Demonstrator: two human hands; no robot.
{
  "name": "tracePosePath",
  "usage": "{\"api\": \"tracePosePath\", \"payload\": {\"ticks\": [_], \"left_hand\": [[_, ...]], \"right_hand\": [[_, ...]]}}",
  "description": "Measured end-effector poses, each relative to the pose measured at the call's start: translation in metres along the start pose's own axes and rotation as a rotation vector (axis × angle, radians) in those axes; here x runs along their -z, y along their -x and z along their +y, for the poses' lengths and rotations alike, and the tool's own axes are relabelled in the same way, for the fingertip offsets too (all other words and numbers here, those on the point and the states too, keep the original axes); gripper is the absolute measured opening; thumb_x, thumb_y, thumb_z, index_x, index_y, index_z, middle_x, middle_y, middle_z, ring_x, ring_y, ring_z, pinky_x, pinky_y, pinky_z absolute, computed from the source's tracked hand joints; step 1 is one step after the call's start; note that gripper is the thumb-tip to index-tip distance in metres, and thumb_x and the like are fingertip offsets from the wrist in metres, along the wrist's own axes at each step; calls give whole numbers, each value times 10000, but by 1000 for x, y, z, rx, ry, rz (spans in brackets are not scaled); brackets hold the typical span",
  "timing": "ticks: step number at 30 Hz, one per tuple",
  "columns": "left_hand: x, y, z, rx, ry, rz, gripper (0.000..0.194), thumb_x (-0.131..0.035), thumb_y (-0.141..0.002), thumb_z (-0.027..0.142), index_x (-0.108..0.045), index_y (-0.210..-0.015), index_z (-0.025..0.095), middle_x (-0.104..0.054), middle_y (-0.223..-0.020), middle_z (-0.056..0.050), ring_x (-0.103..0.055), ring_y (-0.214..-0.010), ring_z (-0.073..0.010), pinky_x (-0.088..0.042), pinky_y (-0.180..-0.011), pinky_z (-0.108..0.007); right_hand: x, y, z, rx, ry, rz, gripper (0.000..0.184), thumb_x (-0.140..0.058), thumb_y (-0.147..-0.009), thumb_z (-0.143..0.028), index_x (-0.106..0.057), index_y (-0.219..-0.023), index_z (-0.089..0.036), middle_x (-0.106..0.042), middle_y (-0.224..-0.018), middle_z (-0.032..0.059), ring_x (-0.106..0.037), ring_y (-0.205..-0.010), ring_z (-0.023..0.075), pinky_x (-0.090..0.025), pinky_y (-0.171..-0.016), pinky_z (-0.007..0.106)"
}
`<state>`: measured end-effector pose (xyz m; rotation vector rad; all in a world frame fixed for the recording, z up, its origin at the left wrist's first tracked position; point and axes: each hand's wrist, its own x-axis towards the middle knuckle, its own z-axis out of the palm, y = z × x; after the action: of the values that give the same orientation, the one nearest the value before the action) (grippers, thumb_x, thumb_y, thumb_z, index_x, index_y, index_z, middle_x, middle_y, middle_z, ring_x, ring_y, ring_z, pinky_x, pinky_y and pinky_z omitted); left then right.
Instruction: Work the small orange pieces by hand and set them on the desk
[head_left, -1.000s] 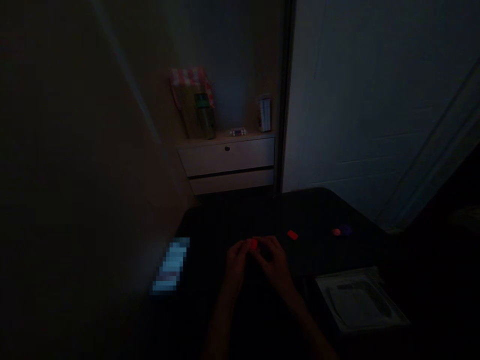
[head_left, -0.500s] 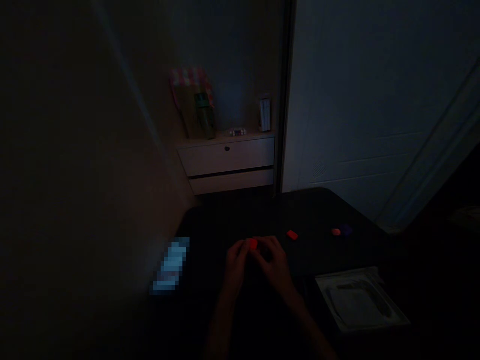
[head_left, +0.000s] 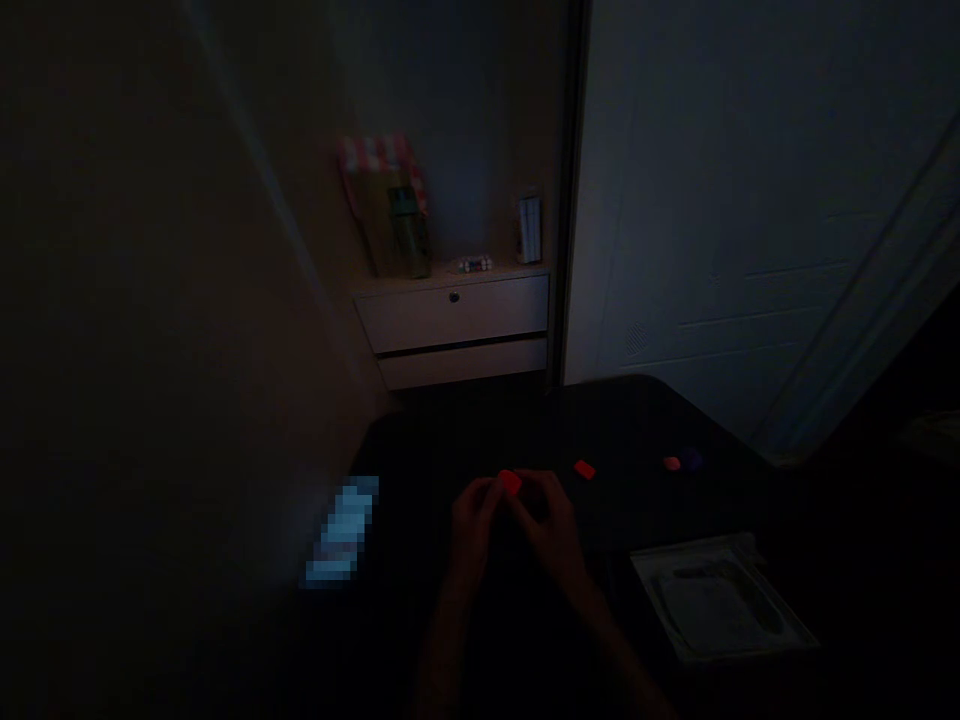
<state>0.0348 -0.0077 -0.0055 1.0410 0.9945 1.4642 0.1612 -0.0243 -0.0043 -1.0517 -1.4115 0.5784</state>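
In the dim light, a small bright red piece (head_left: 511, 483), its kind not clear, is pinched between the fingertips of both hands just above a dark table (head_left: 450, 440). My left hand (head_left: 471, 515) grips it from the left with closed fingers. From the other side, my right hand (head_left: 553, 515) presses thumb and fingers against it. A flat red block (head_left: 585, 470) lies on the table a little right of my right hand. Farther right, a pinkish lump (head_left: 672, 464) touches or sits close to a dark purple lump (head_left: 693, 460).
A lit, blurred-out screen (head_left: 341, 530) is at the table's left side. Near the right front lies a pale, square tray-like thing (head_left: 750, 640). Behind the table stand white drawers (head_left: 465, 315), with a green-lidded bottle (head_left: 409, 235) on top. A white door panel (head_left: 712, 200) rises at right.
The red piece has turned slightly between my fingertips and shows a larger face, a little higher. Both hands stay nearly in place.
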Motion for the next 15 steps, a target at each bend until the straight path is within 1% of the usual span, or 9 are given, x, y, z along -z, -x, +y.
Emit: {"api": "tracePosePath", "payload": {"ticks": [4, 8, 10, 13, 15], "left_hand": [[0, 1, 1, -43, -33, 10, 273, -776, -803, 439, -757, -881, 177, -752, -875, -52, -680, -863, -201, -500, -796, -282], [1, 1, 1, -62, -106, -32, 275, -746, -838, 438, -756, -934, 181, -760, -935, -73, -691, -906, -225, -507, -834, -312], [1, 0, 1, -77, -157, -52, 280, -735, -849, 440, -757, -951, 181, -761, -949, -81, -693, -909, -233, -508, -837, -320], [2, 0, -1, -100, -190, -63, 292, -733, -847, 454, -757, -947, 181, -763, -942, -86, -694, -894, -238, -510, -828, -326], [2, 0, -1, -99, -199, -64, 301, -735, -841, 463, -754, -940, 180, -760, -927, -86, -691, -877, -237, -512, -806, -323]], "right_hand": [[-1, -1, -3, -8, -19, -11, 207, -690, -915, -373, -673, -1071, -237, -687, -1025, 55, -664, -912, 215, -545, -804, 341], [-3, -1, -2, -74, -48, 23, 210, -628, -957, -415, -682, -1009, -219, -715, -970, 64, -680, -887, 221, -545, -809, 353], [-4, -1, 0, -95, -47, 40, 227, -630, -955, -424, -691, -1014, -214, -725, -968, 67, -687, -887, 227, -543, -812, 358], [-4, -1, 3, -66, -20, 39, 233, -643, -945, -414, -711, -1050, -219, -726, -1002, 72, -686, -913, 234, -538, -821, 357], [-3, -2, 4, -47, -9, 34, 219, -634, -950, -404, -722, -1040, -225, -725, -1001, 70, -685, -915, 233, -536, -818, 350]]}}
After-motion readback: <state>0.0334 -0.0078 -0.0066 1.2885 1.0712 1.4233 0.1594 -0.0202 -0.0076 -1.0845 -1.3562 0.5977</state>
